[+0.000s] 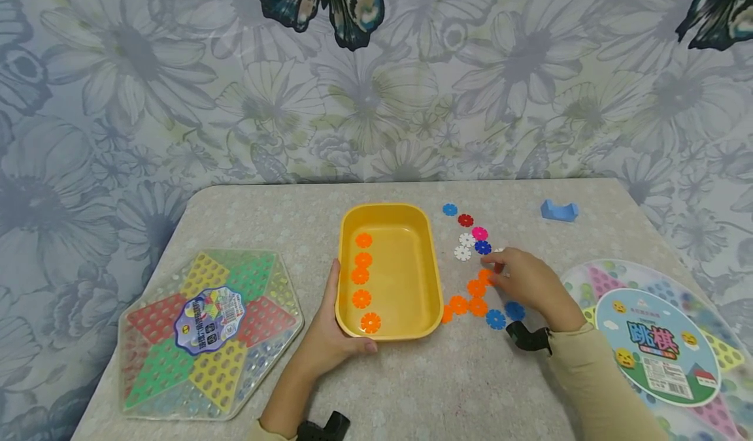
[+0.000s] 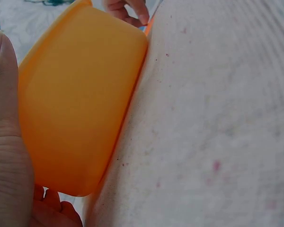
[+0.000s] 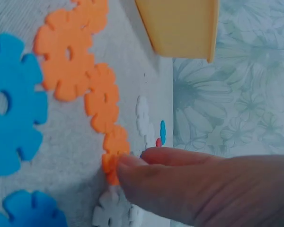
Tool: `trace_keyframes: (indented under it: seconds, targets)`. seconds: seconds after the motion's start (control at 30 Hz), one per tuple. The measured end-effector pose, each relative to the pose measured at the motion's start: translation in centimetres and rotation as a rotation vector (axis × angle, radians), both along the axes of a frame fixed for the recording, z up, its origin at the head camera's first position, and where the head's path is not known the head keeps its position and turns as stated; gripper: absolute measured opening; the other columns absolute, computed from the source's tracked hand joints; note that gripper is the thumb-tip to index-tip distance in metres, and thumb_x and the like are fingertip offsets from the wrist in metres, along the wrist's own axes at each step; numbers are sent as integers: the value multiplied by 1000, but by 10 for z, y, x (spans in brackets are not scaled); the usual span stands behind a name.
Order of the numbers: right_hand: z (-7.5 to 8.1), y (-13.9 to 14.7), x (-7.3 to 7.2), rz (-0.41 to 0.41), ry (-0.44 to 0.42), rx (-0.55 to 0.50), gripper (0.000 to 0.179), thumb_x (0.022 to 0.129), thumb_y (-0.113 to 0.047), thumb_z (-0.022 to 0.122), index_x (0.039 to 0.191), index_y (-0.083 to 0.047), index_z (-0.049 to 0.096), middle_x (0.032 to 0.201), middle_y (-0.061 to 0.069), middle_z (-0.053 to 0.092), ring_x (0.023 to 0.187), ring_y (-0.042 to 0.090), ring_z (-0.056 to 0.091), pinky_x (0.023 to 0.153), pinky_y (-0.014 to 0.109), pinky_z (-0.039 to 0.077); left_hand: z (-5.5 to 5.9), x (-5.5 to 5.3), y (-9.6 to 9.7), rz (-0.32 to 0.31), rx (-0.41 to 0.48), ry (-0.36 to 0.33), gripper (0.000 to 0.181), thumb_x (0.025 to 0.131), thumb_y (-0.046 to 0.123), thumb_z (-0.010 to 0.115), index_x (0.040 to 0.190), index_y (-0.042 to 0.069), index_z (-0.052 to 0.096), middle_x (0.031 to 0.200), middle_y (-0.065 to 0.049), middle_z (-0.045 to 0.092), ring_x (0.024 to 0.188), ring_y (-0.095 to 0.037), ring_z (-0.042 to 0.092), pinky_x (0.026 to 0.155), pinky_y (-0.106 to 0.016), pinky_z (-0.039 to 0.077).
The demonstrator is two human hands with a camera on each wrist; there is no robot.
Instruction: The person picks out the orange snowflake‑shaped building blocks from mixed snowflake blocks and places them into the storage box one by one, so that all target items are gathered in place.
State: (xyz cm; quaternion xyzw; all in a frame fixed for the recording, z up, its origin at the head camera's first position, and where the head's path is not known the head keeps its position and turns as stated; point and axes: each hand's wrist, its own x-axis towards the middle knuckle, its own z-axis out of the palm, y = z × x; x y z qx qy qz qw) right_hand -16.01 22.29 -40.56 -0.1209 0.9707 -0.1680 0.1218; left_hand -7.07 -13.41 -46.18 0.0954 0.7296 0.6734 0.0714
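Note:
My left hand [image 1: 332,333] grips the near left corner of a yellow plastic tray [image 1: 420,271], with the thumb along its near wall. Inside the tray, several orange flower-shaped discs [image 1: 363,276] lie in a column along the left side. My right hand [image 1: 523,281] is low over the loose discs right of the tray. Its thumb touches an orange notched disc [image 3: 112,158], and the index fingertip is apart from the thumb. Other orange discs [image 1: 458,305] lie close by. Blue discs [image 1: 496,319] are nearer the right wrist.
White [image 1: 462,253], pink [image 1: 480,233], red [image 1: 465,220] and blue discs [image 1: 450,210] lie farther back. A small blue plastic piece [image 1: 559,212] sits at the back right. A hexagonal game box [image 1: 147,297] lies at left, a round one [image 1: 659,343] at right.

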Motion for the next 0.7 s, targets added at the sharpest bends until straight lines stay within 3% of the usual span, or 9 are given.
trace_keyframes:
  seconds: [0.37,0.53,0.7]
  targets:
    - [-3,6,-1,-15,-15,-5,23,88,-21,74,109,-12,73,100,6,66,87,22,58,75,40,51,1,0,0,-5,5,11,146,56,53,93,159,34,-9,169,3,5,151,-24,25,111,-14,29]
    - [-3,6,-1,-36,-46,-34,24,87,-22,76,108,-12,70,101,6,66,89,23,58,79,42,51,-1,-1,0,-14,12,24,144,57,56,91,158,38,-10,169,4,3,153,-24,21,112,-12,26]
    - [-4,8,0,-18,-49,-75,21,88,-19,74,107,-14,67,98,3,67,88,21,57,82,43,52,-3,-2,0,-20,27,31,144,58,56,90,159,35,-10,169,2,2,153,-27,21,111,-11,26]
